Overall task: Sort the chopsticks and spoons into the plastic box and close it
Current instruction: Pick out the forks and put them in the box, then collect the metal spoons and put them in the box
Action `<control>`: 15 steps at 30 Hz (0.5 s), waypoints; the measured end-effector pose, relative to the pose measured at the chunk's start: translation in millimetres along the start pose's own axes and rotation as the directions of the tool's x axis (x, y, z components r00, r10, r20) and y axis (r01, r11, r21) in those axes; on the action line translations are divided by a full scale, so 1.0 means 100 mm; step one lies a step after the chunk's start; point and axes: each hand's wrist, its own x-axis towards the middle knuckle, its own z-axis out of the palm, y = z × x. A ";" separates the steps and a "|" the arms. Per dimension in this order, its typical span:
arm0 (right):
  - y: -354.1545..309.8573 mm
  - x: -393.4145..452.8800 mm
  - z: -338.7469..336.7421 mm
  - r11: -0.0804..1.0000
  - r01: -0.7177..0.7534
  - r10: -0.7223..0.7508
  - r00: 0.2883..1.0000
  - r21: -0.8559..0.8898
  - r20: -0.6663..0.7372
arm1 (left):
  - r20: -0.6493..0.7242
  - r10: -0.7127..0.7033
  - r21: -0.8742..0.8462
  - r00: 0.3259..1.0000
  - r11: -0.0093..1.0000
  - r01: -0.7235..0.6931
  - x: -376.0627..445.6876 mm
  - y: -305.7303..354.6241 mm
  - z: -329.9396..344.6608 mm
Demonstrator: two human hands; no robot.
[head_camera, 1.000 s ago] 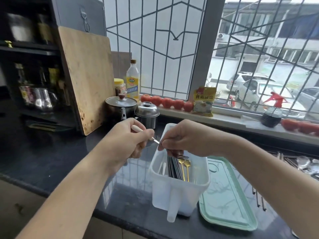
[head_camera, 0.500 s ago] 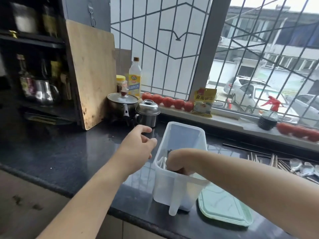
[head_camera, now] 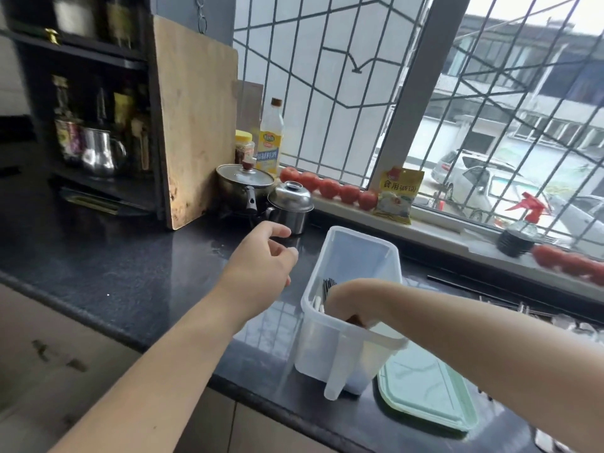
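A translucent white plastic box (head_camera: pixel 313 351) stands open on the dark counter. Dark chopsticks (head_camera: pixel 327 286) and a white handle (head_camera: pixel 317 304) lean at its left inner wall. My right hand (head_camera: pixel 351 300) reaches down inside the box; its fingers are hidden behind the wall and the cutlery. My left hand (head_camera: pixel 261 259) hovers left of the box with fingers loosely curled and nothing in it. The mint-green lid (head_camera: pixel 425 393) lies flat right of the box. More chopsticks (head_camera: pixel 457 282) and blurred spoons (head_camera: pixel 568 325) lie on the counter at the right.
Two lidded steel pots (head_camera: pixel 245 188) (head_camera: pixel 289 204) stand behind my left hand, beside a leaning wooden cutting board (head_camera: pixel 196 122). Tomatoes (head_camera: pixel 327 188), a yellow packet (head_camera: pixel 398 194) and a spray bottle (head_camera: pixel 519 230) line the windowsill. The counter's front edge runs under my forearms.
A second ago both hands held cutlery above the box, the left a white-handled piece. My right hand has since gone down into the box, and my left hand is empty.
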 end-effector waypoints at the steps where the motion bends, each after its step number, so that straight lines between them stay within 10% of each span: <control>1: 0.03 0.03 -0.01 1.000 -0.005 0.004 1.000 -0.022 -0.012 | -0.013 -0.002 -0.005 1.000 1.000 0.002 -0.01 0.01 0.00; 11: 0.21 -0.06 -0.40 0.858 0.108 -0.244 0.946 -0.503 -0.213 | -0.020 0.027 0.097 0.999 0.995 -0.025 -0.12 0.13 0.12; 15: 0.32 -0.22 -0.55 0.811 0.191 -0.470 0.777 -0.554 -0.420 | -0.039 0.067 0.159 0.997 0.986 -0.060 -0.16 0.22 0.20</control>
